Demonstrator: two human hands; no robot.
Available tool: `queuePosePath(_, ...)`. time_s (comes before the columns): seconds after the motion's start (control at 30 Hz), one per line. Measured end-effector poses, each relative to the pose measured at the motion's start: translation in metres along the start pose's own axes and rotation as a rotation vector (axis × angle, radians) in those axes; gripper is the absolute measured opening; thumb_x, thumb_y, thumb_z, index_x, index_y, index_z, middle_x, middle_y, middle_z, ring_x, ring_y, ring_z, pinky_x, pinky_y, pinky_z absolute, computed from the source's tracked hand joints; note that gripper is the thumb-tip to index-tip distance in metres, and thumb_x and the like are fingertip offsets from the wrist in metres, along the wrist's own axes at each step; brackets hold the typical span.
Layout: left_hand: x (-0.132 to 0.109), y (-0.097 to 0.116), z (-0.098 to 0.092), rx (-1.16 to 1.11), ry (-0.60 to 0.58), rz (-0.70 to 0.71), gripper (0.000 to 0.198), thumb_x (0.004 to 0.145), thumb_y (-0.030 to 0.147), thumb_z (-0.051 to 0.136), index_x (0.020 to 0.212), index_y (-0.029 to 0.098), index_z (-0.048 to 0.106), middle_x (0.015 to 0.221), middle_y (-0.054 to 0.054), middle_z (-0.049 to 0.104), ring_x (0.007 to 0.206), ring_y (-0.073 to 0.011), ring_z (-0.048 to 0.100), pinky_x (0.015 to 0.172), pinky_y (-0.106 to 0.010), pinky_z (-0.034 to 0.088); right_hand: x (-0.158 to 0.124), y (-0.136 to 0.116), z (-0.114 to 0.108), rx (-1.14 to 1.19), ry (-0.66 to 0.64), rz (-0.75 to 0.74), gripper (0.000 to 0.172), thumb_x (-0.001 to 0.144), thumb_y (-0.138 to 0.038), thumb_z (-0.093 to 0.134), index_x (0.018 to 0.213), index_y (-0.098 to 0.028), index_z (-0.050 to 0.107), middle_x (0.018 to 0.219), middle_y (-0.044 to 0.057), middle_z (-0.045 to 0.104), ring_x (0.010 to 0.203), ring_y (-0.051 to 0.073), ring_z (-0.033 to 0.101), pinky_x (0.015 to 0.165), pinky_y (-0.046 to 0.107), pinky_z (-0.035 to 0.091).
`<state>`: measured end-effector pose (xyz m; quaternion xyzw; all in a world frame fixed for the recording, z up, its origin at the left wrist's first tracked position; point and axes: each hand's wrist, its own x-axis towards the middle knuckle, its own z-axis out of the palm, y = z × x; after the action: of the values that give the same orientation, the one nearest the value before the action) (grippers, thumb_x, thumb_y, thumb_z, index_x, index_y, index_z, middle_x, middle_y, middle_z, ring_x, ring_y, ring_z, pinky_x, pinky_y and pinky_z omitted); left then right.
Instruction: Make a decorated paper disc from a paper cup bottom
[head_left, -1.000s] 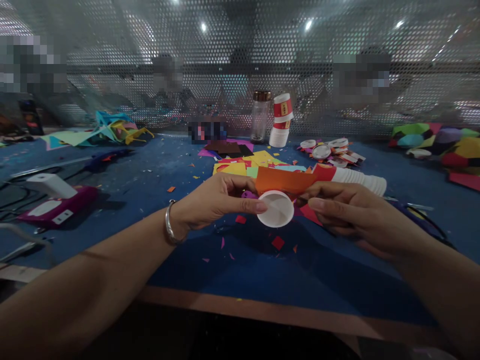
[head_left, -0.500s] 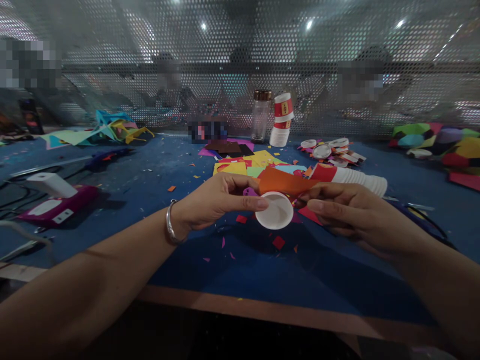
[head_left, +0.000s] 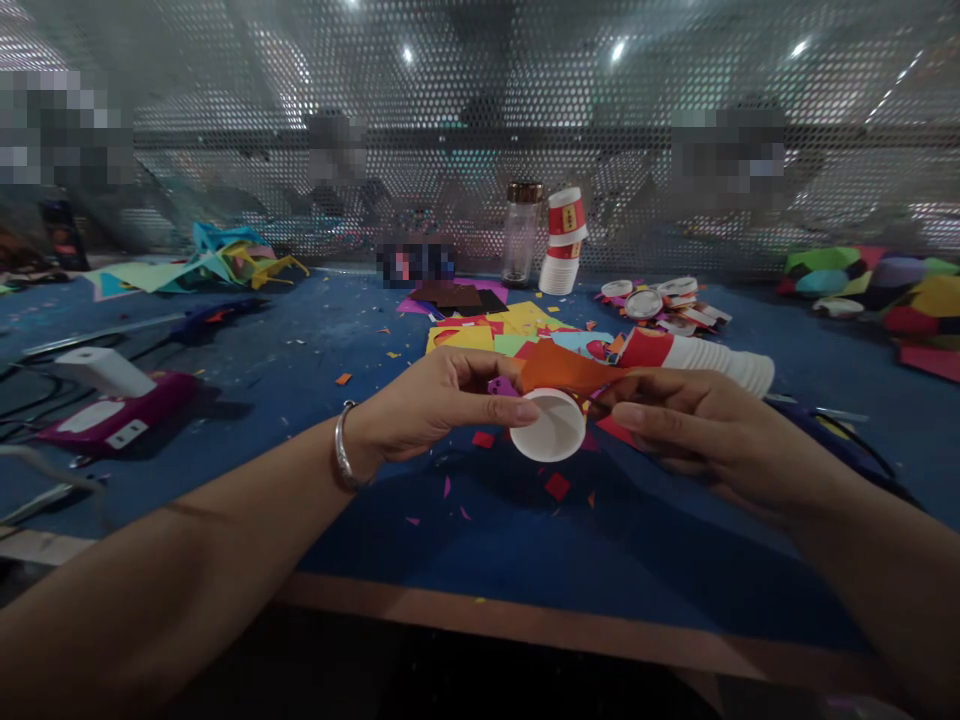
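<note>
My left hand, with a silver bangle at its wrist, pinches the rim of a white cut-off paper cup base with its thumb. The round piece is tilted towards me above the blue table. Right behind it stretches a sheet of orange paper, whose right end lies at the fingers of my right hand. That hand is closed in a pinch on the orange paper, close to the right side of the cup base. The fingertips of both hands are partly hidden.
Coloured paper sheets lie beyond my hands, with scraps scattered around. Paper cups lie nested on the right; others stand beside a glass bottle. A purple power strip is left; cut cup pieces are at back right.
The cup base has tipped and dropped very slightly. The orange paper has shifted a little, and its right end now sits lower by my right fingers. Both hands stay nearly in place.
</note>
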<state>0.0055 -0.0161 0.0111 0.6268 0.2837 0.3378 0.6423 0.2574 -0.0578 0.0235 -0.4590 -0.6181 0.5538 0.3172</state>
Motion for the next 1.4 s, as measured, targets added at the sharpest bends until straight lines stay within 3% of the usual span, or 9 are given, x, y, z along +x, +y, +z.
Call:
queuePosePath(0.23,0.0001,0.0004,0.0007,-0.005,0.034,-0.016,0.022,0.072,0.024,0.089,0.073,0.015,0.070,0.070,0.004,0.064,0.066,-0.0061,0.055,0.063,-0.020,0.043,-0.0008,0.0014,-0.0014,-0.001,0.021,-0.010,0.046,0.082,-0.060,0.081,0.095,-0.018,0.067,0.056,-0.011,0.033,0.046,0.004,0.015,0.039,0.022,0.005)
queuePosePath(0.57,-0.0006,-0.0025,-0.0074,0.074,-0.080,-0.113,0.028,0.072,0.019,0.089,0.094,0.015,0.072,0.088,-0.001,0.074,0.079,-0.0101,0.067,0.074,-0.022,0.052,-0.0027,-0.0016,-0.0009,0.010,0.048,-0.061,0.048,0.080,-0.060,0.083,0.090,-0.017,0.065,0.054,-0.011,0.034,0.044,0.004,0.016,0.038,0.020,0.008)
queuePosePath(0.73,0.0028,-0.0054,-0.0077,0.025,0.009,-0.057,0.028,0.070,0.022,0.092,0.091,0.015,0.075,0.086,-0.001,0.074,0.077,-0.0105,0.066,0.072,-0.023,0.053,-0.0020,-0.0020,-0.0013,0.029,0.043,-0.067,0.048,0.080,-0.062,0.083,0.088,-0.019,0.064,0.053,-0.013,0.029,0.044,0.004,0.013,0.038,0.021,0.006)
queuePosePath(0.83,0.0042,-0.0065,-0.0076,0.065,0.078,0.006,0.024,0.069,0.027,0.092,0.078,0.015,0.074,0.077,0.000,0.071,0.071,-0.0097,0.064,0.070,-0.023,0.051,-0.0015,-0.0019,-0.0004,0.039,0.071,-0.080,0.047,0.079,-0.061,0.084,0.086,-0.019,0.064,0.055,-0.012,0.030,0.045,0.004,0.012,0.038,0.021,0.005)
queuePosePath(0.97,0.0050,-0.0076,-0.0077,0.133,0.132,0.053,0.024,0.069,0.031,0.093,0.075,0.015,0.076,0.073,0.000,0.072,0.069,-0.0104,0.063,0.067,-0.023,0.049,-0.0006,-0.0011,0.0000,0.063,0.083,-0.090,0.047,0.077,-0.060,0.086,0.081,-0.020,0.061,0.055,-0.011,0.031,0.045,0.004,0.013,0.038,0.022,0.004)
queuePosePath(1.17,0.0044,-0.0082,-0.0063,0.138,0.127,0.105,0.017,0.070,0.027,0.092,0.074,0.017,0.079,0.072,0.001,0.074,0.068,-0.0081,0.062,0.064,-0.020,0.046,0.0006,0.0010,-0.0006,0.093,0.088,-0.074,0.045,0.079,-0.055,0.087,0.088,-0.019,0.063,0.056,-0.012,0.033,0.046,0.003,0.014,0.039,0.022,0.006)
queuePosePath(1.4,0.0046,-0.0079,-0.0065,0.141,0.159,0.061,0.022,0.068,0.031,0.093,0.077,0.015,0.079,0.075,-0.002,0.075,0.070,-0.0110,0.064,0.066,-0.023,0.048,-0.0017,0.0015,-0.0010,0.108,0.097,-0.058,0.047,0.077,-0.057,0.088,0.085,-0.018,0.062,0.057,-0.011,0.034,0.047,0.003,0.015,0.040,0.020,0.007)
